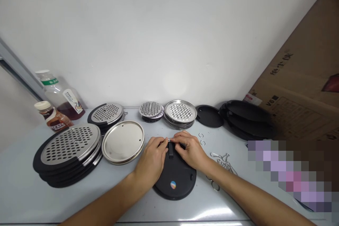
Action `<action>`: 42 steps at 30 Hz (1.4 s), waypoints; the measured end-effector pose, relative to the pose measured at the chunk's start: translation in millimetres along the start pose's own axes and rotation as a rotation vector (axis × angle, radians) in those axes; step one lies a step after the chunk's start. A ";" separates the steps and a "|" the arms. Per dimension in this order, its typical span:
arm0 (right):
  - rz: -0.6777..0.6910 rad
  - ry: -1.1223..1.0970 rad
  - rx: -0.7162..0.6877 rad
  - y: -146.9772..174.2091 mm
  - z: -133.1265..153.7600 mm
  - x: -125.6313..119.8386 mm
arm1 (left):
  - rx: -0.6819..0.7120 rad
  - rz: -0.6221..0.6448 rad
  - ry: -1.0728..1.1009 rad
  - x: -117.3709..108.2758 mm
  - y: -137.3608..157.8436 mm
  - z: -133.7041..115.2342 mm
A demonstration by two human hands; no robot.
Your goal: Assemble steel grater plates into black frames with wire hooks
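Observation:
A black round plate [174, 180] with a raised tab and a small colored sticker lies on the table in front of me. At its far edge, beside the tab, my left hand [154, 157] and my right hand [191, 150] pinch a small shiny metal ring [170, 140] between their fingertips. The fingers cover most of the ring, so how it sits on the plate is hard to see. Loose rings [202, 142] and wire hooks [224, 160] lie to the right of my right hand.
Stacks of black-rimmed graters [72, 144] and silver discs [123, 141] stand at left. Further grater discs [180, 111] and black plates [246, 120] line the wall. Two bottles [62, 95] stand at the back left; a large cardboard box [299, 95] is at right.

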State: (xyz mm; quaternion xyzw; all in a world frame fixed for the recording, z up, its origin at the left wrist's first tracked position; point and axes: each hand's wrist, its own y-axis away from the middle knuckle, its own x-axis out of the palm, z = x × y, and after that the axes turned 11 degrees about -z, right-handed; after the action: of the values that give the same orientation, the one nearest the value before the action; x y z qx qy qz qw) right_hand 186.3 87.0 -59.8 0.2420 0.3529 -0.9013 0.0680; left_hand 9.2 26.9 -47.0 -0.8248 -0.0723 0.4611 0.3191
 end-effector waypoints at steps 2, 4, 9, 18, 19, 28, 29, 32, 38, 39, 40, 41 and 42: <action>0.010 0.003 -0.008 -0.4 0.0 0.3 | 0.005 0.000 0.008 0.8 -0.1 0.4; 0.022 0.004 -0.020 -0.4 -0.3 0.7 | 0.004 0.010 0.009 1.6 -0.1 1.0; 0.017 0.012 -0.030 1.3 -2.1 2.1 | 0.023 0.029 0.005 1.5 -0.9 2.7; 0.040 0.027 -0.096 0.4 -0.3 1.6 | 0.050 0.041 0.031 2.6 -1.6 3.4; 0.037 0.031 -0.095 0.8 -0.1 2.2 | 0.052 0.040 0.032 2.6 -1.8 3.5; -0.014 0.052 -0.060 2.5 1.0 5.1 | 0.075 0.051 0.058 3.3 -0.6 7.3; -0.015 0.054 -0.061 2.0 1.2 4.9 | 0.076 0.052 0.060 3.9 0.0 8.0; -0.005 0.047 -0.066 1.4 1.0 4.3 | 0.077 0.055 0.064 6.3 1.3 9.6; -0.022 0.032 -0.065 2.6 0.6 4.2 | 0.076 0.059 0.073 7.6 2.0 10.7; -0.028 0.036 -0.068 2.7 1.0 4.2 | 0.079 0.062 0.077 6.9 1.9 10.5; -0.030 0.040 -0.073 2.7 1.4 4.2 | 0.082 0.065 0.081 6.0 1.7 10.3; -0.030 0.044 -0.078 2.6 1.8 4.2 | 0.084 0.067 0.084 5.1 1.5 10.0; -0.031 0.047 -0.083 2.6 2.2 4.2 | 0.086 0.068 0.087 4.3 1.3 9.7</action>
State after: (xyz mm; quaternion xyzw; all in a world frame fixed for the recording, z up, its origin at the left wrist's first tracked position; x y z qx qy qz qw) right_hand 182.6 83.8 -62.1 0.2545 0.3954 -0.8808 0.0559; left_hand 3.5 32.1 -54.4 -0.8316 -0.0106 0.4381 0.3412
